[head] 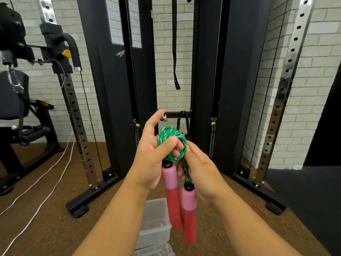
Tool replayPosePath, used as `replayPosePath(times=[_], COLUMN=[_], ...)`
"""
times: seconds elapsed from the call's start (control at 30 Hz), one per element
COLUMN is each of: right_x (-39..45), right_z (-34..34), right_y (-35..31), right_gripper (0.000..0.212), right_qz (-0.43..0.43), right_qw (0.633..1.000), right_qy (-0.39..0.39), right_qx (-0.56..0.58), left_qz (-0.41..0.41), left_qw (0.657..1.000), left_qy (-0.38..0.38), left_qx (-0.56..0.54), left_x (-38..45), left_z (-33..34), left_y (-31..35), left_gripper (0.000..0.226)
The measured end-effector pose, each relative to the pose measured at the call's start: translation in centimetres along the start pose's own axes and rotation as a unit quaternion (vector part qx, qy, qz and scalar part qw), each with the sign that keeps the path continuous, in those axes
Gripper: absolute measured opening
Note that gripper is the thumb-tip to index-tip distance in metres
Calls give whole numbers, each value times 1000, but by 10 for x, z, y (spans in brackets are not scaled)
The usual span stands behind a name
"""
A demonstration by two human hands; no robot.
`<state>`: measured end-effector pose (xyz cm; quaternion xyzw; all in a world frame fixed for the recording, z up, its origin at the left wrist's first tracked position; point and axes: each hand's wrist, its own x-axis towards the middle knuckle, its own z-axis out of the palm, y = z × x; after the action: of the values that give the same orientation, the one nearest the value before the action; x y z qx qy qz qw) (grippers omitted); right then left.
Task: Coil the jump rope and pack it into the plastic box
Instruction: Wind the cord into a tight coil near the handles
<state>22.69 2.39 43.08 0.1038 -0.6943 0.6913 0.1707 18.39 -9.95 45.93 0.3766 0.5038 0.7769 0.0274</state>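
So I've got one jump rope here, green braided cord bunched into a tight coil, with two handles hanging down from it, pink on top and red below, side by side and nearly touching. The coil sits right between my two hands, up in front of the cable machine.

My left hand has its thumb curled over the front of the coil, pinning it against my palm, while the other fingers stick up fairly straight and together. My right hand is against the coil's right side with its fingers curled in toward the cord; I can't tell exactly what they're pinching since the coil hides the tips.

One clear plastic box is on the brown floor straight below the coil, partly blocked from view by the handles and my left forearm. Left of the cable machine there's one white cord snaking over the floor and another black gym machine. A black strap dangles above the coil.
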Motion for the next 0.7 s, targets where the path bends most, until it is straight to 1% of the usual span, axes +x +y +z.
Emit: replayPosePath(times=[0.03, 0.07, 0.13, 0.17, 0.27, 0.33, 0.43, 0.53, 0.6, 0.7], right_x=[-2, -2, -3, -3, -1, 0, 2, 0, -1, -3], right_z=[0, 0, -2, -2, -1, -3, -8, -15, -17, -16], right_y=[1, 1, 1, 0, -7, -9, -10, -11, -11, -13], right_gripper=[33, 40, 55, 53, 31, 25, 23, 22, 22, 26], right_qz=[5, 13, 26, 23, -17, -26, -5, 34, 45, 49], right_qw=[1000, 999, 998, 999, 999, 997, 998, 995, 990, 989], right_qy=[-4, -10, -17, -18, -18, -20, -32, -95, -132, -137], right_qx=[25, 44, 45, 32, -38, -65, -46, 20, 23, 29], left_qz=[1, 2, 3, 2, -11, -24, -48, -67, -76, -67], left_qw=[1000, 1000, 1000, 1000, 999, 998, 996, 991, 988, 989], left_qy=[8, 13, 16, 14, 2, -13, -37, -80, -102, -97], left_qx=[3, 7, 10, 4, -39, -60, -69, -83, -88, -88], left_x=[0, -1, -2, -3, -3, -2, -1, -1, -1, -3], left_z=[1, 1, 1, 2, 4, 3, -1, -8, -12, -9], left_y=[-1, -1, -2, -1, 1, 2, 5, 10, 12, 13], left_gripper=[68, 67, 66, 66, 64, 63, 63, 66, 66, 66])
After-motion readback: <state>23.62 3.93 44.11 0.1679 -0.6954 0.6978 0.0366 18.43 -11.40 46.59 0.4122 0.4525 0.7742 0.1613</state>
